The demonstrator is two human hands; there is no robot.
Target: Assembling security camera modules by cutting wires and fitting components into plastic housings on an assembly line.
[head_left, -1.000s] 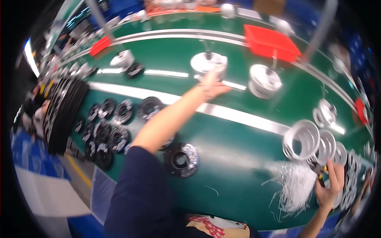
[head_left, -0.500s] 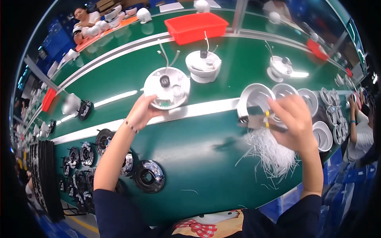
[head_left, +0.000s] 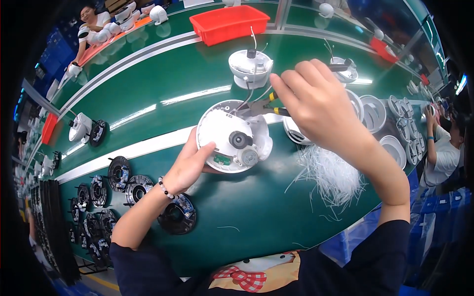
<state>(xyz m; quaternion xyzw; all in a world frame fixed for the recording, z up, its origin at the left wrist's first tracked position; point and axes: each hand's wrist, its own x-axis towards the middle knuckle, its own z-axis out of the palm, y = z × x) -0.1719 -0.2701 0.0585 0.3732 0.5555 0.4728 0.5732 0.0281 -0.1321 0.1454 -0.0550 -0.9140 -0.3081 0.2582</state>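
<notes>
My left hand (head_left: 185, 167) grips a round white housing (head_left: 215, 129) by its lower left edge, thumb on the rim, and tilts its open face toward me. A black lens-like part (head_left: 240, 140), a small round metal part (head_left: 248, 157) and a bit of green circuit board (head_left: 221, 160) show inside it. In my right hand (head_left: 321, 103) is a pair of pliers (head_left: 257, 107) with black and yellow handles. Its jaws are at the base of the thin cables (head_left: 249, 93) rising from the housing's upper edge; whether they touch a cable I cannot tell.
A similar white unit (head_left: 249, 66) stands behind the housing. Thin white offcuts (head_left: 331, 175) lie heaped under my right forearm, beside white rings (head_left: 374, 112). Black ring-shaped parts (head_left: 118, 173) lie at left. A red bin (head_left: 229, 24) and a co-worker (head_left: 94, 19) are across the bench.
My left hand has brought the housing nearer and to the right, tipping its face toward me. My right hand has swung the pliers left, from above the offcuts to the housing's cables.
</notes>
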